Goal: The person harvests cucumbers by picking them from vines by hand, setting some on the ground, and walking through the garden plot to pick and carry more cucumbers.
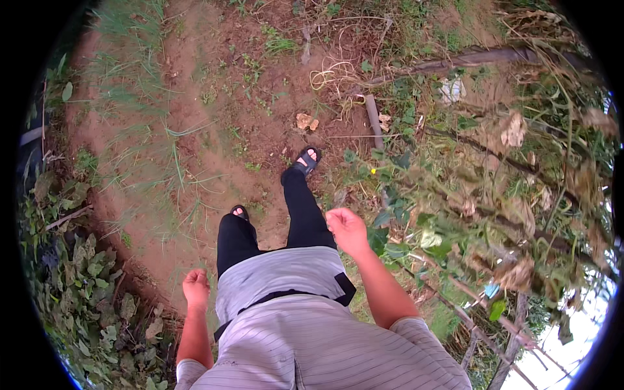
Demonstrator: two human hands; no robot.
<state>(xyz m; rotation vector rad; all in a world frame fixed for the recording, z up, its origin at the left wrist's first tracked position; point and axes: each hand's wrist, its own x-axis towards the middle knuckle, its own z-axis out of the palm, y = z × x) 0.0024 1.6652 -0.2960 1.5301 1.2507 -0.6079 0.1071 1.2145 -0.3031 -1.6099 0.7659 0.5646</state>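
My left hand (196,288) hangs beside my left hip, its fingers curled, with nothing seen in it. To the right, my right hand (347,229) is out in front of my thigh, fingers loosely curled and no object visible in it. Black trousers (300,209) and a light striped shirt with a black strap (282,294) around the waist cover my body. Open-toed black sandals are on my feet; the right sandal (308,161) is set further forward than the left one (240,211), on reddish soil.
Thin green onion-like plants (141,122) grow in soil at left. Leafy plants (97,292) fill the lower left. At right stand tangled, partly dried vines (487,204) on wooden poles (516,331). A short wooden post (374,119) and a pale brown clump (306,122) lie ahead.
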